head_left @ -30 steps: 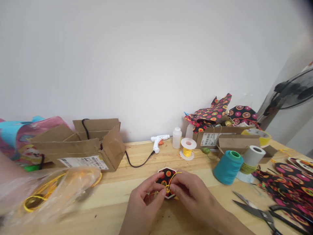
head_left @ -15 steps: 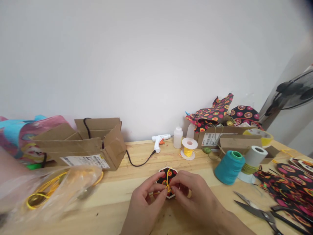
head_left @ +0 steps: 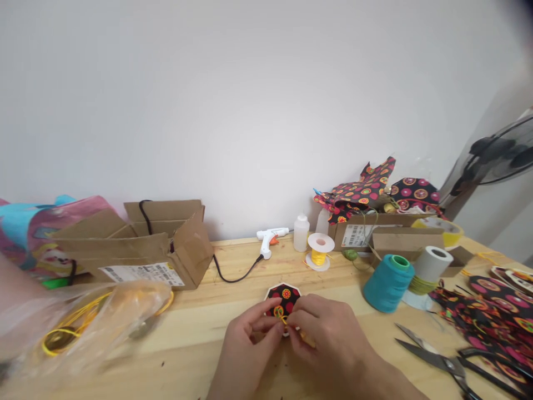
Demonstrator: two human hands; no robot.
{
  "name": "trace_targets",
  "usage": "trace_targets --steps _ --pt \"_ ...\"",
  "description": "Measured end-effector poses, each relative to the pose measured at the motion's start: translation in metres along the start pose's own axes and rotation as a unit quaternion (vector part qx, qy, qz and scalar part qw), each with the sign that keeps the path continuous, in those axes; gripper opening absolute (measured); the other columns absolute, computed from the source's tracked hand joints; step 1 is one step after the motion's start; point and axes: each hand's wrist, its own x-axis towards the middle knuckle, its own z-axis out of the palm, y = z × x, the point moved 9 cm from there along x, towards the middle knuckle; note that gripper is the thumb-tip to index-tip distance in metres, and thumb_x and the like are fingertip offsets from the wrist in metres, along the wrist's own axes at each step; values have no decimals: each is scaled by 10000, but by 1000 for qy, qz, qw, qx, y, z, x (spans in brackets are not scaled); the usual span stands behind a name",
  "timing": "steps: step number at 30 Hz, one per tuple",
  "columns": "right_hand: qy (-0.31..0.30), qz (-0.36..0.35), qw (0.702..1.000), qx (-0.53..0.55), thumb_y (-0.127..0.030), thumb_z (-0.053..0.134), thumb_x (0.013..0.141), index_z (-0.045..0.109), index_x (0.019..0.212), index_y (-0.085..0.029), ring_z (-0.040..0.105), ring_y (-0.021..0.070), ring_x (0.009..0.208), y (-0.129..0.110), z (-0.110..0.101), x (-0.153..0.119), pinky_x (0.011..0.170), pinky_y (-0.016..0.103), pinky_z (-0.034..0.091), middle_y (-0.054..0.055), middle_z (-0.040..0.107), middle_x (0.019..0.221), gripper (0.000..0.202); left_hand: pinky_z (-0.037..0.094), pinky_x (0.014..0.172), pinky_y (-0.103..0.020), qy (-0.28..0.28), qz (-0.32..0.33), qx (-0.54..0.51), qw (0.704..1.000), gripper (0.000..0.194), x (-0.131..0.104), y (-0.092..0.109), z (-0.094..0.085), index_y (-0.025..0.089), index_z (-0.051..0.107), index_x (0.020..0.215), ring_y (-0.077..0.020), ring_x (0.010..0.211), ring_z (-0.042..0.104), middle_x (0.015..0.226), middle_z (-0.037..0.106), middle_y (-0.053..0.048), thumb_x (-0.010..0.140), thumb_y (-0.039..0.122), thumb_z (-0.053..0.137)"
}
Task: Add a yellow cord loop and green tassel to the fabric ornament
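Note:
An octagonal piece [head_left: 287, 294] with a pale rim and black, red-patterned fabric lies on the wooden table between my hands. Yellow cord [head_left: 282, 319] crosses its lower part in small loops. My left hand [head_left: 250, 339] pinches the cord from the left, thumb and forefinger together, with other fingers curled at the piece's edge. From the right, my right hand [head_left: 328, 333] also pinches the cord, its fingertips close to the left ones. The fingers hide the lower part of the piece.
Scissors [head_left: 447, 364], patterned fabric [head_left: 487, 322] and a teal thread cone [head_left: 388, 283] are at right. Behind stand a yellow cord spool [head_left: 320, 258], a bottle [head_left: 301, 233] and a glue gun [head_left: 266, 244]. A cardboard box [head_left: 125, 255] and plastic bag [head_left: 137, 305] sit left.
The cord that ran up over the top of the piece is now down in small loops near my fingertips. More of the fabric shows. The view has shifted slightly.

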Motion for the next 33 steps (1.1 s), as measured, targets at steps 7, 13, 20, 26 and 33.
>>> trace_targets --steps 7,13,20,26,33 --pt "-23 199 929 312 -120 452 620 539 639 -169 430 87 485 29 7 -1 436 182 320 -13 532 575 101 447 578 -227 -5 -36 -99 994 273 5 -6 -3 159 663 794 -154 577 618 592 699 -28 539 245 711" --pt "-14 198 844 498 -233 495 602 480 584 -162 458 108 564 31 -2 3 463 195 359 10 506 651 74 450 588 -233 7 -37 -102 994 316 5 -6 -7 145 658 819 -163 595 622 619 704 -42 533 264 718" --pt "-31 123 967 221 -215 613 617 528 775 -207 418 97 549 16 3 -1 504 204 333 -39 525 644 179 455 602 -240 -28 -21 -104 994 246 3 -2 -2 153 650 821 -174 646 629 644 706 -50 592 237 684" --pt "-25 183 954 237 -314 581 700 559 899 -223 393 82 495 32 14 -3 434 181 302 -32 525 631 220 450 621 -238 -20 -6 -59 998 224 1 1 -2 175 648 832 -162 646 620 669 711 -42 614 225 661" --pt "-28 130 973 187 -192 558 720 607 678 -195 466 90 532 30 7 1 490 193 341 -12 569 642 65 454 636 -256 -31 -2 -48 998 198 1 -2 0 167 646 809 -176 670 626 673 709 -44 620 222 651"
